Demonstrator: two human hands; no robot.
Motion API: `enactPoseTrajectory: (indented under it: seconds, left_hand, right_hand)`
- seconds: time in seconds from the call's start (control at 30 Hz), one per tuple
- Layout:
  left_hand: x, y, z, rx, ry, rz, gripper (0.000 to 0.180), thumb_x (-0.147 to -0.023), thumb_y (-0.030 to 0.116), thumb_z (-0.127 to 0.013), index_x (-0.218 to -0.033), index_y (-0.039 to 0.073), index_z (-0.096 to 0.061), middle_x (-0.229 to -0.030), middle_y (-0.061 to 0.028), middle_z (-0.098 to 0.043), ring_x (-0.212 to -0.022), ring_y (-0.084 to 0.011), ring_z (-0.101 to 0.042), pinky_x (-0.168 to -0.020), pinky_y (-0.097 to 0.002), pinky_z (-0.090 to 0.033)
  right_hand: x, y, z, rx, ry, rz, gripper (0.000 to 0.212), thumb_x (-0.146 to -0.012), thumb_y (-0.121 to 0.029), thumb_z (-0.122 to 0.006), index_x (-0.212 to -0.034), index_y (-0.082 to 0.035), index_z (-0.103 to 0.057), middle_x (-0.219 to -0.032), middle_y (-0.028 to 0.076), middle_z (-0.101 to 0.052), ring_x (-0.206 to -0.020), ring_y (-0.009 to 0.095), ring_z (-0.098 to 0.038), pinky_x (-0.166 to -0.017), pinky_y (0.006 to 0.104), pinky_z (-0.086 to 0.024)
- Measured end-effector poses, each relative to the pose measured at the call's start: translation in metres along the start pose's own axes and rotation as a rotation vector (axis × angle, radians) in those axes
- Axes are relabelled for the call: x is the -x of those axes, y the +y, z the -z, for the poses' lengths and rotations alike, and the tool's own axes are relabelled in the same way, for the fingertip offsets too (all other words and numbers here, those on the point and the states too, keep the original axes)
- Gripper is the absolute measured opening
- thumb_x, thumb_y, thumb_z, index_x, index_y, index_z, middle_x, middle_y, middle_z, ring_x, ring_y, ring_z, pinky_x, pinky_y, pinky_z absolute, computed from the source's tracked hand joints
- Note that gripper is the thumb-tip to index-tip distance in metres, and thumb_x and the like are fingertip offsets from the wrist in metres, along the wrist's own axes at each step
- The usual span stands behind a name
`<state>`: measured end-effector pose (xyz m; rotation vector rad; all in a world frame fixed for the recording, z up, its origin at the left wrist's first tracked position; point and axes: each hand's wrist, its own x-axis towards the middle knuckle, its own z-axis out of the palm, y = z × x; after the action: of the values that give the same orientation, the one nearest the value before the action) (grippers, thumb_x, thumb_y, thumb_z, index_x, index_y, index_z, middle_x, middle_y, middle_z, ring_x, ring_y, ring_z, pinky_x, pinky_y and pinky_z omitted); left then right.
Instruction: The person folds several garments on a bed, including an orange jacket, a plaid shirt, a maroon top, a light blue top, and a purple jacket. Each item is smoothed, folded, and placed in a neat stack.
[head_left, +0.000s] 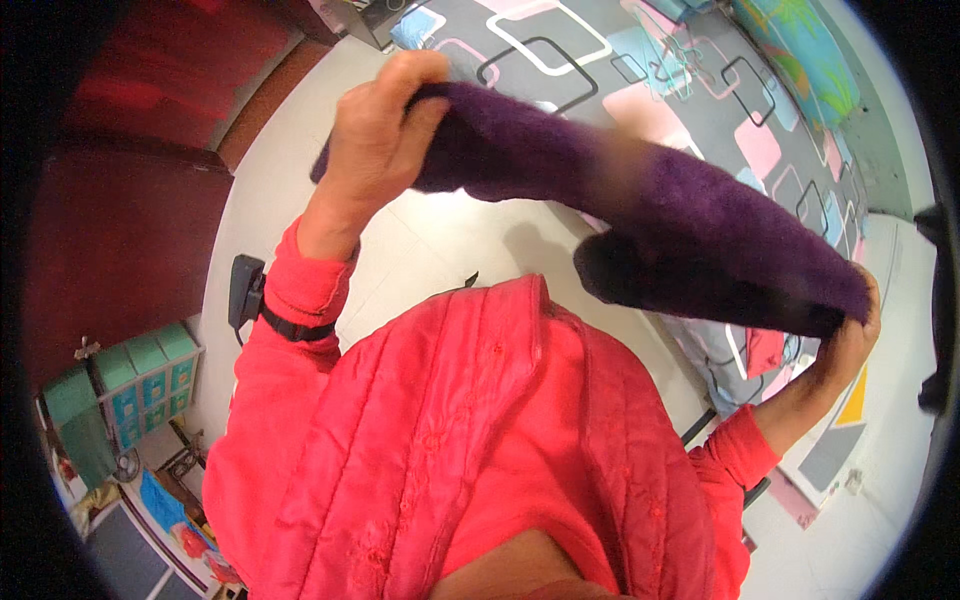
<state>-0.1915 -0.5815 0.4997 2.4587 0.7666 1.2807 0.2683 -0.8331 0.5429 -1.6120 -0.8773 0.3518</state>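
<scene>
A dark purple fuzzy cloth (660, 180), folded into a long band, is stretched in the air in front of me. My left hand (385, 130) grips its left end, thumb on the near side and fingers curled over the top edge. At the far right, my right hand (855, 335) pinches the lower right corner; its fingers are partly behind the cloth. A darker flap (640, 275) hangs under the right half. Whether it is a garment or a towel, I cannot tell.
Beyond the cloth is a bed (640, 110) with a grey patterned sheet. Thin light-teal hangers (670, 65) and a bright teal pillow (800, 55) lie on it. A green and blue drawer unit (150, 385) stands at the left, near a dark red door (120, 250). Pale floor (400, 240) shows between.
</scene>
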Motion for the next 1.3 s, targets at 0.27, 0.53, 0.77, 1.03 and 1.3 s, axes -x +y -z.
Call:
enactPoseTrajectory:
  seconds: [0.27,0.53,0.77,1.03,1.3]
  left_hand:
    - [-0.067,-0.047,0.028,0.07,0.175,0.132,0.019,-0.089,-0.006,-0.053,-0.107,-0.002,-0.056,-0.097,-0.0026,-0.06,-0.089,-0.0093,-0.055,-0.082,-0.0213,-0.043]
    - [-0.194,-0.19,-0.01,0.188,0.084,0.075,0.008,-0.085,0.001,-0.058,-0.092,-0.001,-0.057,-0.083,-0.0007,-0.056,-0.079,-0.0073,-0.053,-0.07,-0.0211,-0.043]
    - [-0.347,-0.447,-0.134,0.054,0.062,-0.093,0.017,-0.079,0.014,-0.061,-0.086,-0.002,-0.059,-0.075,-0.0142,-0.061,-0.072,-0.0243,-0.059,-0.066,-0.035,-0.047]
    - [-0.254,-0.609,-0.283,-0.116,-0.025,0.092,0.032,-0.078,0.013,-0.064,-0.106,0.0,-0.058,-0.099,-0.0174,-0.062,-0.092,-0.0327,-0.06,-0.078,-0.0395,-0.049]
    - [-0.036,-0.617,-0.289,-0.233,-0.446,0.752,0.063,-0.07,0.014,-0.076,-0.125,0.004,-0.047,-0.125,-0.0217,-0.049,-0.115,-0.0401,-0.047,-0.098,-0.0443,-0.039]
  right_hand:
    - [-0.106,-0.008,-0.026,0.032,-0.191,-0.044,0.034,-0.083,-0.011,-0.06,-0.113,0.003,-0.06,-0.105,0.011,-0.064,-0.097,0.02,-0.06,-0.09,0.0313,-0.045]
    - [-0.291,-0.012,-0.117,0.139,-0.273,-0.105,0.04,-0.086,-0.016,-0.054,-0.122,0.003,-0.057,-0.115,0.013,-0.062,-0.106,0.024,-0.059,-0.095,0.0335,-0.043]
    - [-0.538,0.105,-0.299,0.412,-0.312,-0.229,0.044,-0.087,-0.017,-0.058,-0.125,0.004,-0.055,-0.115,0.014,-0.063,-0.097,0.024,-0.06,-0.088,0.0325,-0.046]
    - [-0.556,0.283,-0.526,0.589,-0.558,0.1,0.042,-0.083,-0.026,-0.07,-0.114,0.001,-0.063,-0.1,0.012,-0.068,-0.088,0.017,-0.063,-0.079,0.03,-0.048]
    - [-0.461,0.376,-0.639,0.344,-0.569,-0.621,0.026,-0.088,-0.019,-0.063,-0.109,-0.003,-0.064,-0.087,0.004,-0.065,-0.076,0.012,-0.062,-0.061,0.0273,-0.05]
